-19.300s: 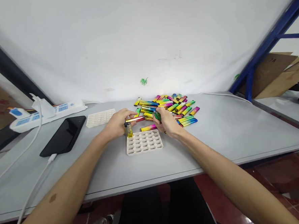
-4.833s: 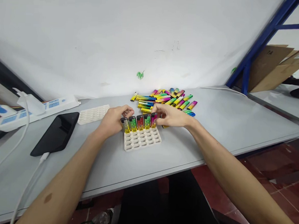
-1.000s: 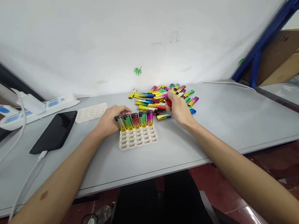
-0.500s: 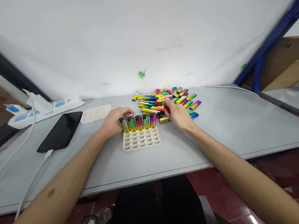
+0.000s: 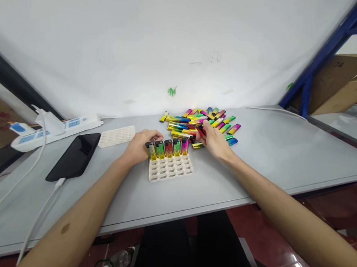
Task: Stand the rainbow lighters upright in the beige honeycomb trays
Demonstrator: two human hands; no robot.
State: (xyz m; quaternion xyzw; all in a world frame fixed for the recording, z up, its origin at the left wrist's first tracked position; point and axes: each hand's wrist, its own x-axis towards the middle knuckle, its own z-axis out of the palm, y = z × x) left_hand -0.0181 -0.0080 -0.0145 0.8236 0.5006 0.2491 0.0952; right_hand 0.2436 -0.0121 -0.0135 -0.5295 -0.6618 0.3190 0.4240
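A white tray (image 5: 170, 169) with rows of slots lies on the table before me. Five slots in its back row hold upright lighters (image 5: 168, 149) with black tops and shiny coloured bodies. My left hand (image 5: 141, 146) curls round the back left corner of the tray, behind the leftmost lighter, its fingertips partly hidden. Farther right, my right hand (image 5: 214, 140) is closed on a red lighter (image 5: 201, 131) at the front of a loose pile of lighters (image 5: 179, 119). Those in the pile lie flat, in metallic gold, blue, green and pink.
Left of the tray lie a second slotted white tray (image 5: 117, 136) and a black phone (image 5: 73, 157) with a white charging cable (image 5: 45, 210). A white power strip (image 5: 82, 121) stands by the white wall (image 5: 135, 46). Cardboard (image 5: 335, 82) leans beyond a blue post (image 5: 306, 93).
The right hand has shifted slightly while gripping the red lighter, which shows more clearly now. The left hand stays by the tray. The whole view has moved a little.
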